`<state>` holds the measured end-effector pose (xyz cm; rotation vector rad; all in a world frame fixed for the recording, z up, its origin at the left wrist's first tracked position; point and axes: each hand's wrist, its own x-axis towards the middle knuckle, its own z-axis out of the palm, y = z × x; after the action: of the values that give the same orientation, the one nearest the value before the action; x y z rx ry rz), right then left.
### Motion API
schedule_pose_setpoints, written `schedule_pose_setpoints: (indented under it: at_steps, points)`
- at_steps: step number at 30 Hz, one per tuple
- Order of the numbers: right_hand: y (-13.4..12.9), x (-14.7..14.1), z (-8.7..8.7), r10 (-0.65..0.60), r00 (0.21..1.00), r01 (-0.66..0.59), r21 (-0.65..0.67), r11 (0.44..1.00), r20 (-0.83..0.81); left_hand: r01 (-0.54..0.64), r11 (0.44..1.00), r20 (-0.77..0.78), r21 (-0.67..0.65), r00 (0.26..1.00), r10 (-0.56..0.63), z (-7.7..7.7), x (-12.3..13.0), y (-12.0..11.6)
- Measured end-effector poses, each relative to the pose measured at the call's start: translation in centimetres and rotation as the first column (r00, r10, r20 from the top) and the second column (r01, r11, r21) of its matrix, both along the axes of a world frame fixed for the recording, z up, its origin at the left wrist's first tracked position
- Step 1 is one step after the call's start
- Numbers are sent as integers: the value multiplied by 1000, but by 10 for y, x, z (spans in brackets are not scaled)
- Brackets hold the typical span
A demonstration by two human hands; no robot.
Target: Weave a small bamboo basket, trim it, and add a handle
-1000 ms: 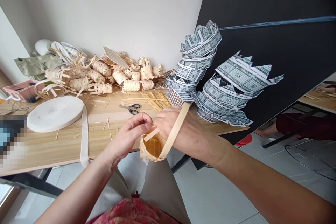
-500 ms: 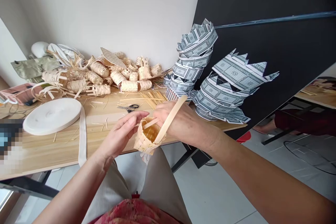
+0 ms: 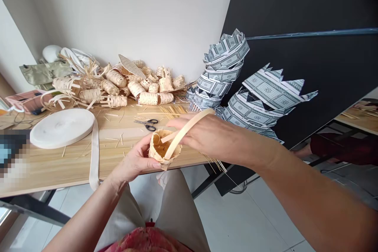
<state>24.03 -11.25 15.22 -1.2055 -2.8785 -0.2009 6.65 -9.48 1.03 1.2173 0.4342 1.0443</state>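
Observation:
A small woven basket (image 3: pixel 158 151) of pale wood strips is tilted with its mouth toward me. My left hand (image 3: pixel 137 161) grips its left side, the thumb along the near side and the fingers behind. A broad flat strip (image 3: pixel 184 130) rises from the basket's rim and arches to the right in front of my right hand (image 3: pixel 206 132). A shorter strip end (image 3: pixel 169 137) crosses the mouth. The right hand is palm down beside the basket, with one finger stretched out past the strip. Its other fingers are largely hidden, so contact with the strip is unclear.
Black-handled scissors (image 3: pixel 150 125) lie behind the basket. A white webbing roll (image 3: pixel 62 128) sits at left, its tail over the edge. Woven baskets (image 3: pixel 115 78) are piled along the wall. Patterned paper crowns (image 3: pixel 224 67) stack at right; thin strips (image 3: pixel 218 163) overhang the table edge.
My left hand has closed around the basket's side and turned it more upright. My right hand has shifted slightly right, away from the rim, and one finger now extends. The view has shifted a little.

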Motion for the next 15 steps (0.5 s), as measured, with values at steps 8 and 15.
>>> schedule_pose_setpoints:
  at_steps: [8,15]
  points:
    - [-7,-1,-1,-221,967,196,185,963,125,-93,996,48,-1,994,93,-6,7,-3]
    - [-12,4,-25,46,998,-4,616,788,-52,-115,993,105,-21,988,117,-3,13,-10]
